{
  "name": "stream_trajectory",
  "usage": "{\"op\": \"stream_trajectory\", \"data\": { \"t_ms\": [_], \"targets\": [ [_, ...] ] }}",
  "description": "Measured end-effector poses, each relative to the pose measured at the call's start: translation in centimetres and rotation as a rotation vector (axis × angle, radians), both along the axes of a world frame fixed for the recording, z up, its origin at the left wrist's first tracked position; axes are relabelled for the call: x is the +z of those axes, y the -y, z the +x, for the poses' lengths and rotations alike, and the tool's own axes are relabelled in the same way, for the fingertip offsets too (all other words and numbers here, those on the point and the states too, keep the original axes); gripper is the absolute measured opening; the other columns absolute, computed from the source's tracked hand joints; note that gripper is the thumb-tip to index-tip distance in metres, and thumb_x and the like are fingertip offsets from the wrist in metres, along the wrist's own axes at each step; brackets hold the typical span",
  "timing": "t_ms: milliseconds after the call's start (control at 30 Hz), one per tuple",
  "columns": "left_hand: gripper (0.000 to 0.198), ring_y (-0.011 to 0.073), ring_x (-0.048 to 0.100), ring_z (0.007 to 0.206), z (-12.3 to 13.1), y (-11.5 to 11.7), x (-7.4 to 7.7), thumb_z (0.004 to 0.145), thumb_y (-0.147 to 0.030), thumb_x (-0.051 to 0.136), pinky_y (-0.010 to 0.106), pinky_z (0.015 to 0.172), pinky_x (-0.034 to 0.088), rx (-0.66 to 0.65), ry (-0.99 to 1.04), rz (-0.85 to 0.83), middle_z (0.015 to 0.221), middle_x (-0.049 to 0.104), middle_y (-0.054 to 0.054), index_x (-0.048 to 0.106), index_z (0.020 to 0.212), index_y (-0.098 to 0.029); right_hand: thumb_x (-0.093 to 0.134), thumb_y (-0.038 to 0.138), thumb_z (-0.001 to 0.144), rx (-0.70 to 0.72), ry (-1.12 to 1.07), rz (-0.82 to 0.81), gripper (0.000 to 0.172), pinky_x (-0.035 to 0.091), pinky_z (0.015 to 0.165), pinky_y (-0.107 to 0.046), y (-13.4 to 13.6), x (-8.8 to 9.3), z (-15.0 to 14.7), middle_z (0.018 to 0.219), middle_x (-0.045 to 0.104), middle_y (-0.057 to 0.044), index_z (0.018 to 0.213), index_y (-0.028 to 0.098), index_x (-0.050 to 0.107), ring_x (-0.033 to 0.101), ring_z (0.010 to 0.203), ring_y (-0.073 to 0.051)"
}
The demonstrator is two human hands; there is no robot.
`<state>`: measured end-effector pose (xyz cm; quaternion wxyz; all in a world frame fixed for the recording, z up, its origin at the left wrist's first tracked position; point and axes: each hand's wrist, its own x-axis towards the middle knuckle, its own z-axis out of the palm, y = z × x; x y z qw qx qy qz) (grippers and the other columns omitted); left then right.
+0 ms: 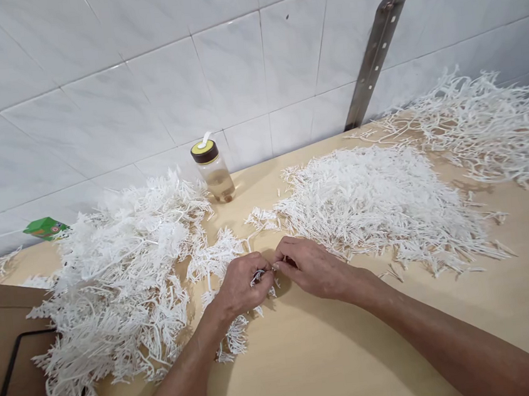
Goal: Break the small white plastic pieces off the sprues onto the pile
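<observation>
Closed around a small white branched piece (256,277), my left hand (245,282) is near the middle of the wooden table (309,357). The fingertips of my right hand (310,266) pinch at the same piece, close against the left fingertips. Left of my hands spreads a large heap of white branched pieces (130,269), with a few loose ones next to my left wrist. Beyond my right hand lies a wide pile of short white sprigs (378,198).
A bottle with a yellow and brown lid (214,172) stands near the tiled wall. Long white strands (488,124) lie at the back right, beside a metal bracket (375,60). A green carton (45,228) and a cardboard box (6,351) are at the left.
</observation>
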<state>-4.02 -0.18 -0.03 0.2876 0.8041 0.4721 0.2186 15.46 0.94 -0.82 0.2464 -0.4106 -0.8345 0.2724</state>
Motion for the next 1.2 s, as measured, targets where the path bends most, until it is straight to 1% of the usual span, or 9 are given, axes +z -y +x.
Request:
{"op": "stream_trajectory", "data": {
  "t_ms": [100,267,400,500,600,767,967,1100,1200],
  "targets": [
    [0.021,0.0111,0.047,0.060,-0.2,0.0,0.2,0.078,-0.011,0.050,0.025,0.060,0.033,-0.017,0.021,-0.021,0.062,0.052,-0.001,0.057,0.060,-0.016,0.047,0.014,0.094,-0.056,0.019,0.069,0.018,0.041,0.068,-0.029,-0.1,-0.9,-0.6,0.082,0.058,-0.004,0.079,0.018,0.056,0.053,0.073,-0.016],
    [0.019,0.0126,0.052,0.065,-0.5,0.1,0.2,0.086,-0.025,0.056,0.025,0.062,0.037,-0.022,0.148,-0.132,0.071,0.059,0.000,0.066,0.072,-0.017,0.048,0.011,0.087,-0.345,-0.058,0.102,0.016,0.041,0.065,-0.029,-1.5,-2.0,-0.4,0.076,0.058,-0.004,0.074,0.019,0.052,0.053,0.069,-0.017],
    [0.024,0.0133,0.050,0.068,-0.6,0.0,0.3,0.090,-0.030,0.054,0.026,0.065,0.038,0.062,0.211,-0.141,0.069,0.057,0.000,0.063,0.072,-0.017,0.052,0.014,0.084,-0.374,-0.111,0.077,0.009,0.042,0.063,-0.029,-2.1,-1.9,0.5,0.071,0.059,-0.001,0.078,0.020,0.056,0.054,0.064,-0.016],
    [0.026,0.0130,0.049,0.067,-0.6,-0.1,0.4,0.090,-0.030,0.054,0.026,0.065,0.038,0.067,0.211,-0.137,0.069,0.056,0.000,0.062,0.070,-0.016,0.049,0.011,0.082,-0.386,-0.088,0.155,0.012,0.044,0.065,-0.031,-2.0,-1.3,1.0,0.080,0.063,-0.004,0.083,0.019,0.058,0.055,0.064,-0.016],
    [0.028,0.0123,0.048,0.064,-0.5,-0.1,0.3,0.090,-0.031,0.055,0.026,0.065,0.037,0.052,0.206,-0.127,0.067,0.055,-0.001,0.064,0.069,-0.016,0.047,0.009,0.083,-0.329,-0.106,0.178,0.018,0.047,0.065,-0.031,-1.5,-0.5,1.1,0.099,0.065,-0.009,0.091,0.018,0.061,0.056,0.063,-0.015],
    [0.026,0.0133,0.051,0.066,-0.5,-0.2,0.1,0.090,-0.031,0.055,0.027,0.064,0.038,0.037,0.227,-0.139,0.069,0.057,0.001,0.067,0.072,-0.016,0.054,0.018,0.090,-0.041,-0.228,0.001,0.019,0.050,0.061,-0.028,-0.3,0.4,0.3,0.116,0.065,-0.009,0.106,0.019,0.064,0.058,0.059,-0.010],
    [0.026,0.0129,0.049,0.065,-0.5,-0.2,0.1,0.090,-0.028,0.055,0.026,0.064,0.037,0.035,0.200,-0.127,0.065,0.053,-0.001,0.066,0.070,-0.017,0.056,0.019,0.090,-0.026,-0.189,-0.050,0.013,0.049,0.069,-0.029,-0.1,0.1,-0.1,0.097,0.071,-0.005,0.094,0.020,0.068,0.064,0.077,-0.016],
    [0.025,0.0131,0.049,0.065,-0.5,-0.1,0.1,0.090,-0.028,0.055,0.026,0.064,0.037,0.049,0.188,-0.130,0.065,0.052,-0.001,0.067,0.071,-0.017,0.057,0.022,0.091,-0.065,-0.134,-0.084,0.012,0.046,0.066,-0.028,-0.2,0.2,0.1,0.081,0.069,-0.002,0.087,0.020,0.067,0.062,0.070,-0.015],
    [0.026,0.0134,0.050,0.066,-0.5,-0.1,0.1,0.089,-0.028,0.055,0.026,0.064,0.037,0.068,0.176,-0.130,0.066,0.053,-0.001,0.068,0.070,-0.017,0.055,0.023,0.092,-0.068,-0.126,-0.099,0.014,0.044,0.064,-0.028,-0.3,0.4,0.2,0.077,0.068,-0.001,0.085,0.020,0.066,0.060,0.067,-0.015]
  ]
}}
